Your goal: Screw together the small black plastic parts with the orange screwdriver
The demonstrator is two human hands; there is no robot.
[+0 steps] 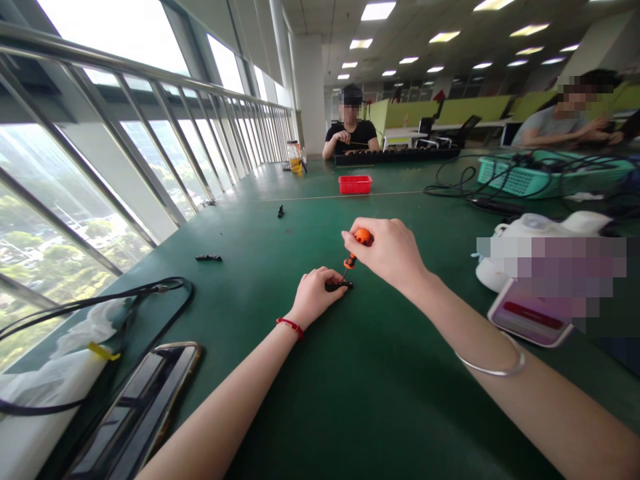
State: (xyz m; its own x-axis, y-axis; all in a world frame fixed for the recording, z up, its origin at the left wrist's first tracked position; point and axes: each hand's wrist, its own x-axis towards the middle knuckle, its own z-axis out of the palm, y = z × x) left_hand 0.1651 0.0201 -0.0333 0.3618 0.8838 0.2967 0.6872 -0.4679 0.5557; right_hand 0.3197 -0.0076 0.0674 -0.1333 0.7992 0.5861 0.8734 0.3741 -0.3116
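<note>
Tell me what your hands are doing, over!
Left hand pins black part to table. Right hand grips screwdriver, tip down on the part. Black scrap lies apart, far left.

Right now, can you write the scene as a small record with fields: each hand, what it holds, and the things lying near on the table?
left hand: closed on a small black part, holding it down on the table
right hand: grips an orange screwdriver by the handle, tip down at the part
surface: green table
near left: phone, black cable
farther: red tray, teal basket with cables
people: a person in a black shirt sits at the far end
</note>
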